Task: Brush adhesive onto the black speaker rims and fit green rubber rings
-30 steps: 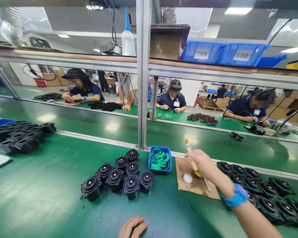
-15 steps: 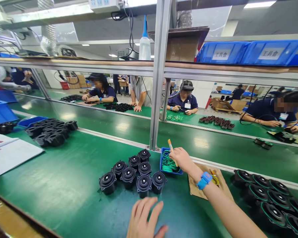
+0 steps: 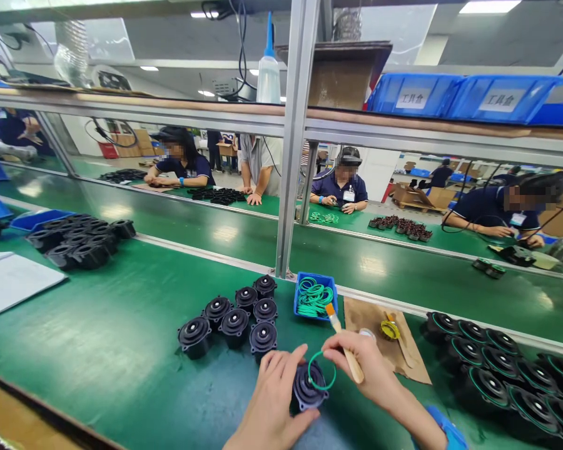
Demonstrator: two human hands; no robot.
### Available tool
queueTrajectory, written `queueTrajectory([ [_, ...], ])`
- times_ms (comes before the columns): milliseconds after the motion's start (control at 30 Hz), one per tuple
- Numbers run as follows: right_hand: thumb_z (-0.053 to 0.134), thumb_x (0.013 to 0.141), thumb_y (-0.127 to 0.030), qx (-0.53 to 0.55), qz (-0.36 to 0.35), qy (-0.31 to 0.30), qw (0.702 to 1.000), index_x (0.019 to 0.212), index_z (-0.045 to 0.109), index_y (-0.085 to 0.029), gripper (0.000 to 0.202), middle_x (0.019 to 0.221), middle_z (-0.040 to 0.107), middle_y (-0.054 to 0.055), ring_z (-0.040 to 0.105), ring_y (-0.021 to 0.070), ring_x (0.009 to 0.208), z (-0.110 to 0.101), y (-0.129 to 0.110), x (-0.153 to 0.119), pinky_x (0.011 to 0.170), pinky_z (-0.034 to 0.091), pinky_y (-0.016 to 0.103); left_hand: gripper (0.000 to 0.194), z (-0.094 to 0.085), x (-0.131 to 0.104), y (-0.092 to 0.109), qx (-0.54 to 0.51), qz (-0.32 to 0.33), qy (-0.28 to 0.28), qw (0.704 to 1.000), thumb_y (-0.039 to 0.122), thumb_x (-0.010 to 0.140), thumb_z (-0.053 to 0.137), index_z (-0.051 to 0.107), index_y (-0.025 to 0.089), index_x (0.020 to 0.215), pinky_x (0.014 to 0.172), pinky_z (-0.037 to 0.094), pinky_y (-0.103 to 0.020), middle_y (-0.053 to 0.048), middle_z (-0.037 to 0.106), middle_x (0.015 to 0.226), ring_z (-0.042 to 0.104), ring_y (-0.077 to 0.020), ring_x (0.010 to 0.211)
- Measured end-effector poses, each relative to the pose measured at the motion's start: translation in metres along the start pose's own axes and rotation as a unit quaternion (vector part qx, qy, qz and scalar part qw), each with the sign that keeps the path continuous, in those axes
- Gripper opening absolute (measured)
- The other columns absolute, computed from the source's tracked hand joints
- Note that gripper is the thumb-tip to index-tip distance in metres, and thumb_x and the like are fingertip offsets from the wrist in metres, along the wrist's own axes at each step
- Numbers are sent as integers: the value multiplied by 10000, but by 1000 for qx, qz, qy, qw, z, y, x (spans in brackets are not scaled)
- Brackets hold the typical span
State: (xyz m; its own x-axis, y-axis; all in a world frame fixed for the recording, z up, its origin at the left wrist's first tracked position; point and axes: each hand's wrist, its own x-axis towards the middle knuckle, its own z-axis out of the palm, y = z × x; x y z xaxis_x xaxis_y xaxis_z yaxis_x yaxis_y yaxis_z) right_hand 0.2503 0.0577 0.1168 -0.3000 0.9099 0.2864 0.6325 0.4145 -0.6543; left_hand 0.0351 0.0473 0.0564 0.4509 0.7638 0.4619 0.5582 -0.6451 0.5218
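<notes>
Head view: on the green bench [image 3: 122, 312], nearer its front edge, the left hand [image 3: 274, 397] grasps a round, stepped black housing [image 3: 303, 382]; the right hand [image 3: 363, 359] pinches a thin green ring [image 3: 323, 389] over it and clasps a smooth-handled wooden brush [image 3: 352, 364].

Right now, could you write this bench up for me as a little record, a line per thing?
Left hand: holds a black housing
Right hand: holds a brush and a green ring
Ring position: overlaps the housing in view; contact unclear
Blue bin: loose green rings inside
Cardboard sheet: yellow container on it
Right side: green-ringed housings, grouped together
</notes>
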Motion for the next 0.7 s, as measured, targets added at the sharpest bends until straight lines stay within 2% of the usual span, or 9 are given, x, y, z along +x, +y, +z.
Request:
queueTrajectory([
  [100,580,953,-389,13,20,-40,999,848,713,-208,247,794,723,40,676,212,737,16,0,-12,671,504,302,898,8,-21,-1,-103,-37,1,994,124,639,801,383,263,1422,935,581,-438,-88,679,1210,670,-281,1077],
  [167,578,953,-387,24,18,-34,999,929,720,-202,234,836,731,59,690,225,766,24,2,-17,694,523,318,879,11,-29,-4,-141,-45,10,989,162,659,817,391,263,1421,955,581,-411,-104,642,1283,670,-277,1115],
  [300,543,978,-323,41,-10,27,999,1051,674,-209,189,928,734,72,698,215,806,25,2,-28,731,549,314,704,8,-32,-9,-121,0,38,992,427,753,796,500,252,1367,971,576,-395,-126,631,1306,662,-289,1163],
  [400,524,991,-267,19,-66,27,997,1092,648,-242,162,982,735,58,691,207,862,22,0,-39,772,554,309,611,3,-29,-8,-75,45,50,995,573,794,714,582,251,1297,940,591,-386,-134,659,1257,674,-283,1137],
  [500,517,1000,-247,-16,-127,9,992,1178,611,-270,203,1098,731,59,679,217,957,23,2,-46,844,550,334,581,1,-25,-7,-48,63,53,995,588,809,689,607,230,1259,911,605,-380,-138,683,1196,687,-271,1090],
  [567,563,988,-314,-37,-167,14,985,1242,566,-261,260,1146,726,78,681,236,987,26,5,-49,889,544,377,544,1,-23,-7,-41,71,65,995,572,815,691,621,210,1214,887,616,-373,-134,704,1137,702,-261,1040],
  [700,649,923,-471,-85,-243,54,965,1332,515,-216,501,1137,735,127,707,276,959,33,13,-55,934,535,461,400,3,-25,-6,-32,90,112,989,544,842,674,647,180,1007,853,632,-336,-136,741,1055,732,-250,987],
])
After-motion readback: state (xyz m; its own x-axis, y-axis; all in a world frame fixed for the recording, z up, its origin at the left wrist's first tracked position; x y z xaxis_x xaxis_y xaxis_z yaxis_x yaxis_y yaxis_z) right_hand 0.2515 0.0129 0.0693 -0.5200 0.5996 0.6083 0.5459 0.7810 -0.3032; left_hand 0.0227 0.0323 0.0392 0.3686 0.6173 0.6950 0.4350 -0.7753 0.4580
